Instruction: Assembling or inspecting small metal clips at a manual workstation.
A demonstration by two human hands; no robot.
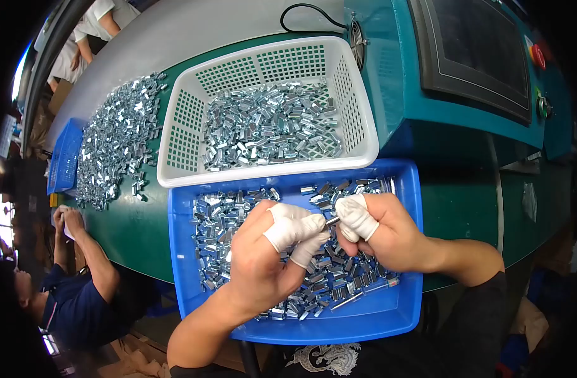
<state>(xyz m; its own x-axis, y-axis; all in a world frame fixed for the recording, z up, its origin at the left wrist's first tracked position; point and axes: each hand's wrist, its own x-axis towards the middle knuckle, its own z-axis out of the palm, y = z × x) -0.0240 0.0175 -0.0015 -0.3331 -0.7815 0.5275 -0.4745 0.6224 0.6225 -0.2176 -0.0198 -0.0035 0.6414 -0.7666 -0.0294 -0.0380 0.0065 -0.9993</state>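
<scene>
My left hand and my right hand meet above a blue tray, both with white finger cots on thumb and fingers. Between their pinched fingertips a small shiny metal piece shows, gripped from either side. Its ends are covered by the fingers. Under my hands the tray holds many short silvery hex standoffs, lying loose. A slim clear stick lies among them near the tray's front right.
A white perforated basket with more standoffs stands behind the tray. Left of it, a heap of standoffs spreads over the green table beside a blue basket. A teal machine with a screen stands right. A co-worker sits left.
</scene>
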